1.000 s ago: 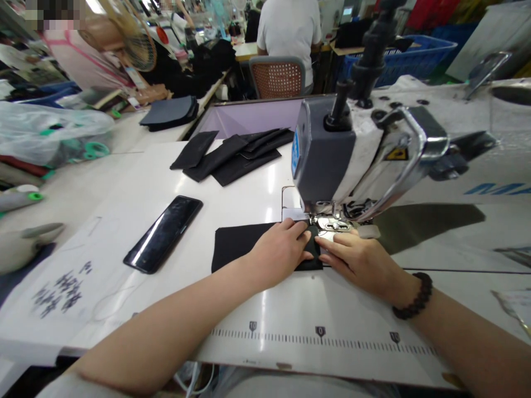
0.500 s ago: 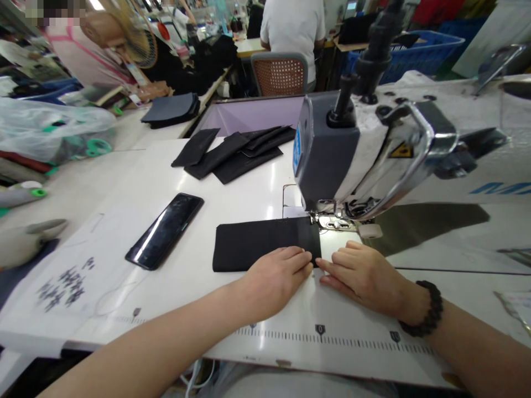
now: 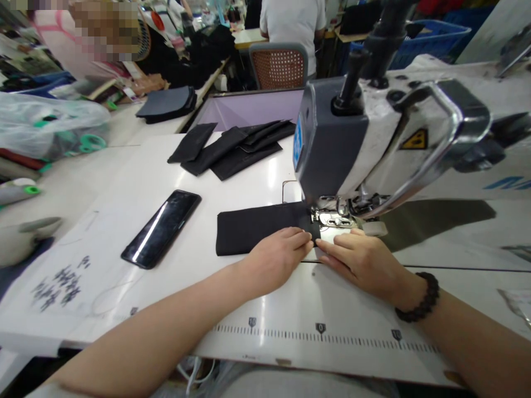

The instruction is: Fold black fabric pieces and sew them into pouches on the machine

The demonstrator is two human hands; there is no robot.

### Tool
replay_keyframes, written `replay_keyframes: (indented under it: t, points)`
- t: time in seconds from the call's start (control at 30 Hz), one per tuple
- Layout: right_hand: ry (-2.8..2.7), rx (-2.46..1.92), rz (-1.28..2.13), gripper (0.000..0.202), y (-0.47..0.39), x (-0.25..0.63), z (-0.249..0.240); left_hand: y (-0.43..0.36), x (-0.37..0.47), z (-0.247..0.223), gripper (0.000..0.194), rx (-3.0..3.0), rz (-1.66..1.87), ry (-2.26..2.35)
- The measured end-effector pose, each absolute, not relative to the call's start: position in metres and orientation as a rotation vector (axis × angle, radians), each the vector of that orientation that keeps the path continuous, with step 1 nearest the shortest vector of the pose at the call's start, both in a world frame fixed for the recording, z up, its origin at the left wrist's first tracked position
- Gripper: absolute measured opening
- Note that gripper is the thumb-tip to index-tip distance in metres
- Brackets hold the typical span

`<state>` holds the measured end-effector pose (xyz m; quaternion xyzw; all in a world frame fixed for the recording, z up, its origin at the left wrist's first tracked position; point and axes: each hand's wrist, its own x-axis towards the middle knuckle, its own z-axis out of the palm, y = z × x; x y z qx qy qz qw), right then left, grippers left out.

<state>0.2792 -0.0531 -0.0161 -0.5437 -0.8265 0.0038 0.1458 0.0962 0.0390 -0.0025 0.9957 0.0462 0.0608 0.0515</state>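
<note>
A folded black fabric piece (image 3: 257,224) lies flat on the white sewing table, its far right corner at the presser foot (image 3: 338,220) of the sewing machine (image 3: 332,132). My left hand (image 3: 280,257) is closed on the near right part of the fabric, fingers together and pressing it down at the edge. On the other side of that corner, my right hand (image 3: 363,260) rests on the table with index finger and thumb stretched out. Its index fingertip touches the fabric's right edge or sits right beside it; nothing shows in its grasp.
Several black fabric pieces (image 3: 236,146) lie loosely piled behind. A phone (image 3: 161,229) rests left of the work. Dark stacked panels (image 3: 166,104), a plastic bag (image 3: 50,124) and thread cones stand farther left. A chair (image 3: 279,66) and a seated person are beyond the table.
Both hands and the black fabric have shifted slightly away from me, toward the machine. The fabric's right end sits farther in at the presser foot. The camera view has moved a little.
</note>
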Motion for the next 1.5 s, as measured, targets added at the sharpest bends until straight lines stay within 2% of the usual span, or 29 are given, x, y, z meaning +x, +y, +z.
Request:
replay_keyframes:
  t: [0.5,0.9,1.13,1.27,1.5]
  points:
    - [-2.302,-1.693,-0.061,0.03,-0.048,0.278,-0.02,0.069,0.114,-0.003,0.018,3.001,0.184,0.262]
    - [-2.306,-1.705,-0.058,0.031,-0.049,0.278,-0.021,0.067,0.115,-0.004,0.022,3.034,0.119,0.317]
    - [-2.242,-1.598,0.03,0.028,-0.053,0.285,-0.016,0.053,0.12,-0.005,0.034,3.141,-0.091,0.862]
    - [-2.127,-1.611,0.025,0.027,-0.056,0.294,-0.012,0.02,0.083,-0.001,0.037,3.212,-0.219,0.642]
    - [-2.137,-1.628,0.084,0.028,-0.056,0.294,-0.01,-0.022,0.028,-0.001,0.041,3.116,-0.127,0.433]
